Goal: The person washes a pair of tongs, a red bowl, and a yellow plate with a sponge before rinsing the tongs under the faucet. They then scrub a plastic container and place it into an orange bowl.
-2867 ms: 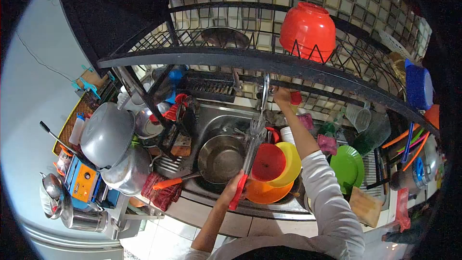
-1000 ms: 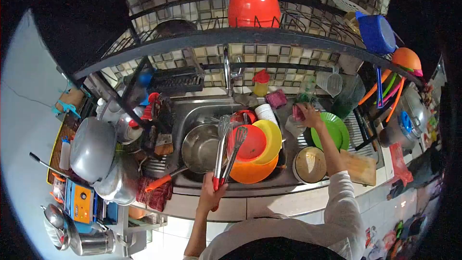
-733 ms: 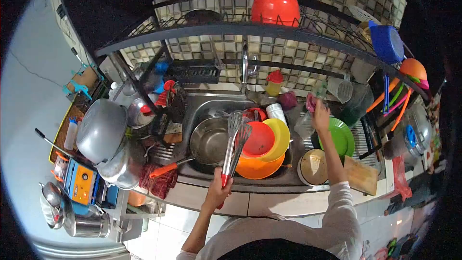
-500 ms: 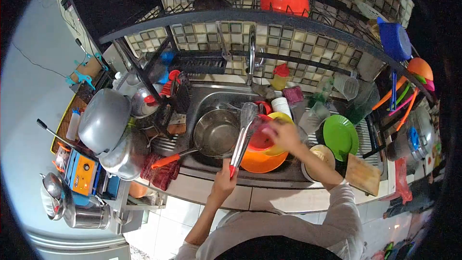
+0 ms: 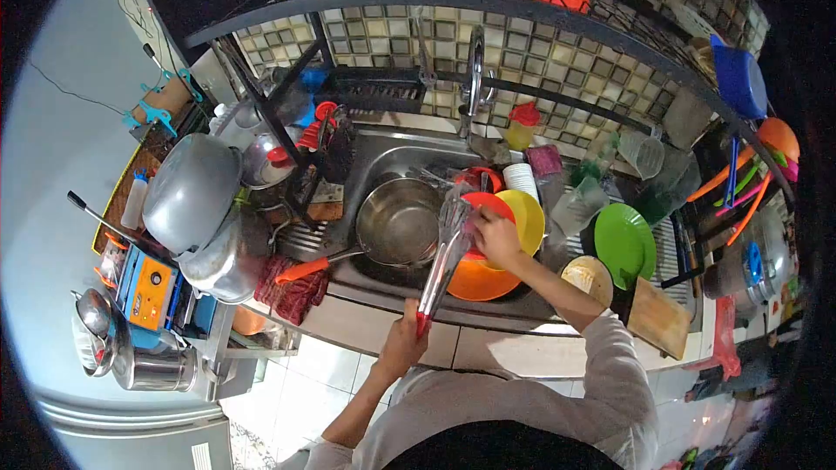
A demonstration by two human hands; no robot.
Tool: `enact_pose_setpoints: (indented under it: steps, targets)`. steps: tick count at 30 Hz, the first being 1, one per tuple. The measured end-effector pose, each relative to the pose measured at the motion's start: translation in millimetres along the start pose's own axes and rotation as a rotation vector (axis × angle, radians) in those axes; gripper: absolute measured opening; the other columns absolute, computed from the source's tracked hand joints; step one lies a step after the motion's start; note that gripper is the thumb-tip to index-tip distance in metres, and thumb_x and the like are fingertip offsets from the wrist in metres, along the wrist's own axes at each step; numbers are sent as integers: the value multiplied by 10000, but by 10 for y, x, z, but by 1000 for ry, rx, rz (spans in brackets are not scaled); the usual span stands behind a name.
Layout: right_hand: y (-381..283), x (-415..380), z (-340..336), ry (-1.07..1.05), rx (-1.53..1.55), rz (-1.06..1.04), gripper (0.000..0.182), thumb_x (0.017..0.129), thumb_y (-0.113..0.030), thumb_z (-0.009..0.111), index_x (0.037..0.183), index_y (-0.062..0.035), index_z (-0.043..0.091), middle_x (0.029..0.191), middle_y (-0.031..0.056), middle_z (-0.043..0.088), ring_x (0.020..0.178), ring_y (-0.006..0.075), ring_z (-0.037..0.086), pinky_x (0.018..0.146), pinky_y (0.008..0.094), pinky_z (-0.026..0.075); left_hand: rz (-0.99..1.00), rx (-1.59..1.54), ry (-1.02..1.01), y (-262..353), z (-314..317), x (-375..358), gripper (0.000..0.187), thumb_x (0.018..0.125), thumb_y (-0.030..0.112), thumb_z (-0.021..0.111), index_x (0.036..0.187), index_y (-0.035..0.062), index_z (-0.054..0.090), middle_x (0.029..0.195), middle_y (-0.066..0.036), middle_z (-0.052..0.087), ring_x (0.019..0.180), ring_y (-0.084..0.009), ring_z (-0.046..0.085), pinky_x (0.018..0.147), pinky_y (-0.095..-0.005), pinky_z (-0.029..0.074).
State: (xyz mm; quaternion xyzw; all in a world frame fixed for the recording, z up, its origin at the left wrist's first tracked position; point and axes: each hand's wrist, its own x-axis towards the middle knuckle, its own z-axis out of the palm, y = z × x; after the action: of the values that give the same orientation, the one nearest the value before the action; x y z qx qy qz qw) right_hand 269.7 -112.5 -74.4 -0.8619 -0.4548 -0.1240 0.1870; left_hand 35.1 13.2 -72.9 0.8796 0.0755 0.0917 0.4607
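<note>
My left hand (image 5: 402,341) grips the red handle end of a pair of metal tongs (image 5: 442,271), which slant up over the sink. Close against the upper part of the tongs is my right hand (image 5: 496,241), its fingers curled; a pinkish bit shows at the fingertips, too small to make out. Beneath and behind this hand lie a red plate (image 5: 489,202), a yellow plate (image 5: 528,219) and an orange bowl (image 5: 481,284), stacked in the sink. To the left of the tongs sits a metal saucepan (image 5: 401,219) with an orange handle.
White stacked cups (image 5: 521,181) stand behind the plates, below the faucet (image 5: 475,70). A green plate (image 5: 623,244) and a wooden board (image 5: 658,318) are on the right drainboard. Large metal pots (image 5: 192,196) crowd the left. A black rack (image 5: 488,2) spans above the sink.
My right hand has moved slightly left and in against the tongs, and its blur is gone. The tongs stay in my left hand. The whole view has shifted a little.
</note>
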Motion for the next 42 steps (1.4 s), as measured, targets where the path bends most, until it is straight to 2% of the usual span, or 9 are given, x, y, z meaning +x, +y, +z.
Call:
enact_pose_setpoints:
  steps: [11,12,15,23,25,31,33,39,42]
  targets:
    - [-42,-135,126,83,16,-308,317,649,-173,632,961,-124,609,962,95,544,766,258,594,567,393,500,-168,-36,-34,224,-35,111,296,792,62,522,997,38,311,635,-265,521,646,-459,526,497,-511,386]
    - [55,-89,83,-178,-21,-114,308,654,-126,603,962,-122,610,984,110,538,783,278,590,596,385,504,-126,-45,-16,159,1,98,296,790,64,523,992,41,309,629,-259,520,645,-458,526,499,-511,384]
    - [136,26,17,5,67,48,304,658,-126,607,962,-116,608,984,114,537,794,288,585,618,378,506,-94,-35,-5,179,-48,70,290,789,69,525,976,45,305,620,-249,517,644,-458,524,501,-509,380]
    - [123,-50,-61,64,-2,-35,296,650,-126,613,945,-99,604,949,88,515,768,267,583,622,372,509,-141,-81,-40,222,-30,128,302,789,71,536,987,42,309,629,-241,518,638,-461,520,505,-498,382]
    - [11,-143,-34,67,-19,-337,280,653,-124,611,932,-98,605,915,79,508,750,267,583,611,372,508,-123,-42,3,275,-70,161,276,812,101,534,1011,52,349,737,-224,559,727,-421,565,579,-443,437]
    - [86,120,-38,207,209,31,232,644,-54,591,875,-64,604,885,115,536,770,279,578,636,392,487,-124,-92,12,253,-94,154,278,805,98,538,1010,52,357,745,-230,553,732,-438,552,584,-454,434]
    - [-50,45,-75,301,82,-345,250,648,-37,583,897,-48,599,867,125,527,741,303,572,646,368,483,-88,-88,35,232,-92,176,282,804,100,540,1013,51,356,747,-233,551,732,-444,547,585,-459,432]
    - [54,155,-95,130,223,43,288,647,-53,575,929,-98,613,822,108,517,717,271,574,629,372,479,-106,-42,15,266,-111,164,295,800,100,543,1018,55,350,744,-244,544,739,-452,542,578,-464,428]
    - [-64,-31,-59,122,233,-242,297,656,-36,558,950,-53,600,848,127,520,702,293,560,633,365,468,-72,-66,33,235,-98,203,301,788,46,522,994,49,303,664,-255,523,686,-464,526,531,-514,389]
